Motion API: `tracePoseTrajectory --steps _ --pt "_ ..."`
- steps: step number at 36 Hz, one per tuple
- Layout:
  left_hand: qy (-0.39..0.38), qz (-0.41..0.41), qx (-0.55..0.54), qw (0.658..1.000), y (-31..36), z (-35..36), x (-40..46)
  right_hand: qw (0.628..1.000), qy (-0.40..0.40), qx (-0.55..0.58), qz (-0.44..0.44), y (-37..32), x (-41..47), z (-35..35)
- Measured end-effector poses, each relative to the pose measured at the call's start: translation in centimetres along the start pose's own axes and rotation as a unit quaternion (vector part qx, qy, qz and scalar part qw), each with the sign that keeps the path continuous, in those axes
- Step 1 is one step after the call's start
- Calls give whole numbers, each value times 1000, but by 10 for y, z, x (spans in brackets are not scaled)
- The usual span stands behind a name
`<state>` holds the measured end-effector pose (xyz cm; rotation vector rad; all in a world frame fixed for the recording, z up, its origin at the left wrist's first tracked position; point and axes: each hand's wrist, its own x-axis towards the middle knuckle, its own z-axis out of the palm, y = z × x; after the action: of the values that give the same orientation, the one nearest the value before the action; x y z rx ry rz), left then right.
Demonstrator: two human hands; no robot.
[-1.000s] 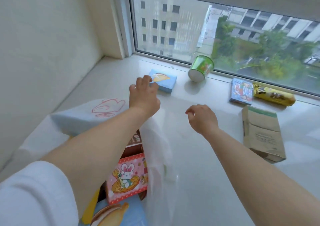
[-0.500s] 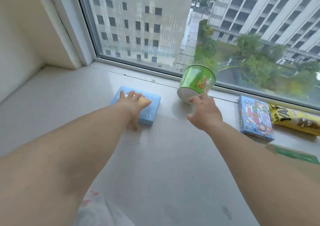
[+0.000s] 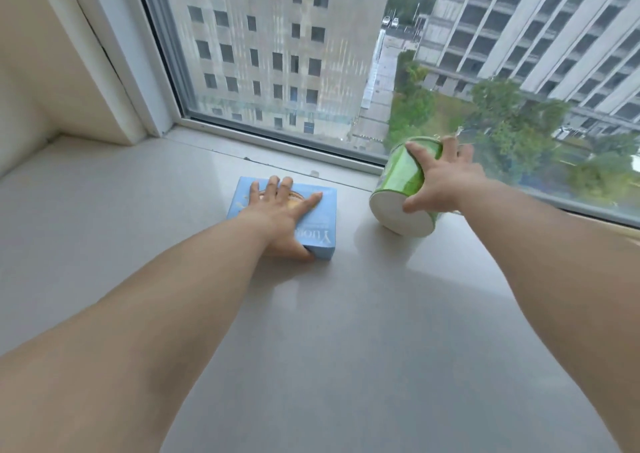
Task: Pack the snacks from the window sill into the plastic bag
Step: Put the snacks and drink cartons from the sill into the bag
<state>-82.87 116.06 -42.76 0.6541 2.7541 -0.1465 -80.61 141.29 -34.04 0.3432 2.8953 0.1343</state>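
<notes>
A flat light-blue snack box (image 3: pixel 323 225) lies on the white window sill (image 3: pixel 346 331) near the glass. My left hand (image 3: pixel 280 211) rests flat on its top with fingers spread and the thumb against its near edge. To the right, a green snack cup (image 3: pixel 401 184) is tilted with its white base toward me. My right hand (image 3: pixel 446 184) grips it, fingers over the far side and thumb near the base. The plastic bag is out of view.
The window glass and its white frame (image 3: pixel 277 142) run right behind both snacks. A wall corner (image 3: pixel 52 88) closes the sill on the left. Bare sill surface stretches toward me between my forearms.
My view has swung up and forward, and the bag has dropped out of sight. My left hand has settled flat on the blue box. My right hand has reached the green cup and closed round it.
</notes>
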Motion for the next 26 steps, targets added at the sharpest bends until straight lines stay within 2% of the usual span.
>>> tracePoseTrajectory --steps 5,11,15,18,20,22,24,26 --pt "-52 -36 15 998 14 -8 -31 994 -3 92 54 22 -56 21" --pt "-146 -58 37 987 30 -8 -109 982 6 171 82 21 -167 50" --pt "-134 -105 -24 985 44 -1 -167 973 8 214 89 7 -241 55" --pt "-90 -135 -68 984 56 -17 -205 946 42 289 142 -5 -284 45" --pt "-27 -132 -95 986 60 -44 -224 907 65 366 196 -11 -308 29" --pt "25 -124 -148 981 63 -77 -247 847 71 470 239 -15 -331 10" --pt "77 -122 -209 967 66 -109 -274 763 70 591 251 -17 -357 -7" --pt "121 -116 -275 947 68 -134 -302 666 68 708 224 -19 -385 -19"
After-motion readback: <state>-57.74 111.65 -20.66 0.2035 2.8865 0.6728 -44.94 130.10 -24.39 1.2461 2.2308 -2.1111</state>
